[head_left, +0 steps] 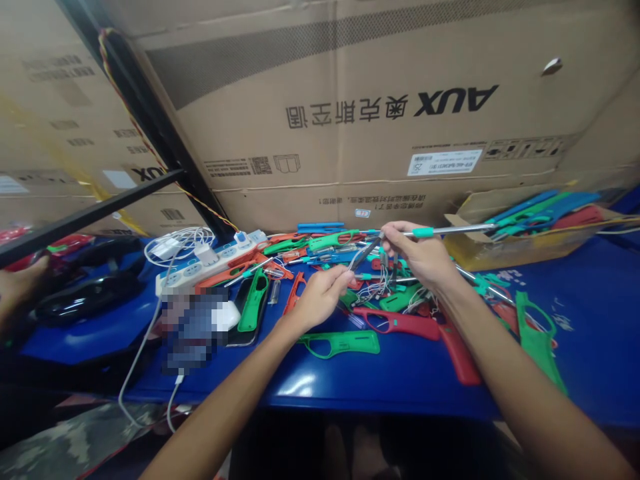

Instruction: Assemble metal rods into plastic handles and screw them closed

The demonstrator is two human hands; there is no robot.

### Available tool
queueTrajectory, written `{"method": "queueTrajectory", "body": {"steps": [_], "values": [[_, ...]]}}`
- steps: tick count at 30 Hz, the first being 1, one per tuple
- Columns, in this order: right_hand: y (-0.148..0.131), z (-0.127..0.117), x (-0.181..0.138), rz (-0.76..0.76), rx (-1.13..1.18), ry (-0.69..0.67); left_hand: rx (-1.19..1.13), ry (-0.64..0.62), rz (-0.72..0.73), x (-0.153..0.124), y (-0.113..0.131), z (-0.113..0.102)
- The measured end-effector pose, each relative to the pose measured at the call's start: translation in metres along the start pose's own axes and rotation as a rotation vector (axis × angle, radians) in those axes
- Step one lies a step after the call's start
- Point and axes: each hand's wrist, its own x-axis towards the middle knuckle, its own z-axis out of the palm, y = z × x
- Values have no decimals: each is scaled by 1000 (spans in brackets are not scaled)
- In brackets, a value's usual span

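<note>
My left hand (325,293) is closed in a pinch on a thin dark piece (367,255) with pale wires beside it; its exact kind is unclear. My right hand (420,253) has its fingers closed round a silver lighter tube (457,229) with a teal collar, which points right. The fingertips of both hands are close together over a heap of lighter parts. Below them lie a red lighter handle shell (400,323), a green handle shell (345,343) and tangled white wires (373,288).
An open carton (520,247) of coloured handle shells stands at right. On the left are a power strip (195,270) with plugs and cables, a phone (247,313) under a green shell, and another person's hand (23,293). Large cardboard boxes (350,133) wall the back.
</note>
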Motion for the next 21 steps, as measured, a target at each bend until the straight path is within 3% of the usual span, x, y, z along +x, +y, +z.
{"method": "queueTrajectory", "body": {"steps": [6, 13, 21], "values": [[2, 3, 2, -21, -1, 45, 205, 71, 52, 2, 5, -6], [-3, -5, 5, 103, 173, 117, 416, 130, 145, -2, 5, -18], [-10, -1, 1, 164, 232, 54, 491, 99, 202, -1, 5, -17]]}}
